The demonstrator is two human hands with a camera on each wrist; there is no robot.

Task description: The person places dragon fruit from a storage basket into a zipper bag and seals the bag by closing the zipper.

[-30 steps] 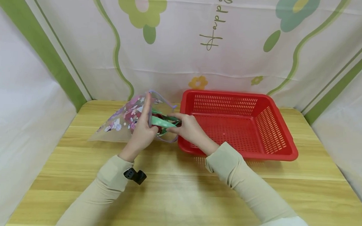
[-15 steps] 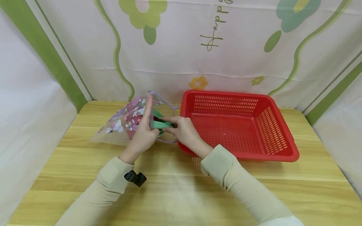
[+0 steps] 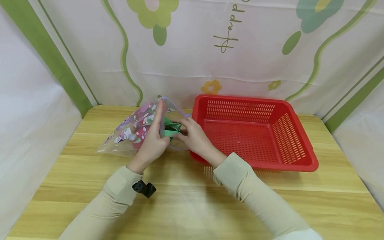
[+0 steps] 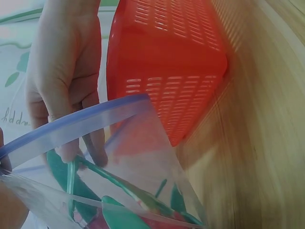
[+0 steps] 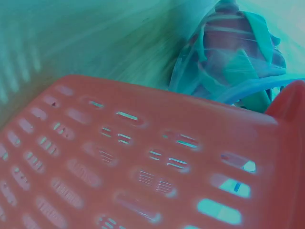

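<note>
Right fingers (image 3: pixel 183 122) deeper in one bag (image 3: pixel 128 132) beside one basket (image 3: pixel 273 166)

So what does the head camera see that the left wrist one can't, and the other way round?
Only the head view: the sleeves, the black wrist gadget and the red basket's inside floor.
Only the left wrist view: the outside end wall near the bag.
Both: the right hand pinching a green piece, bag, basket, wooden table.
</note>
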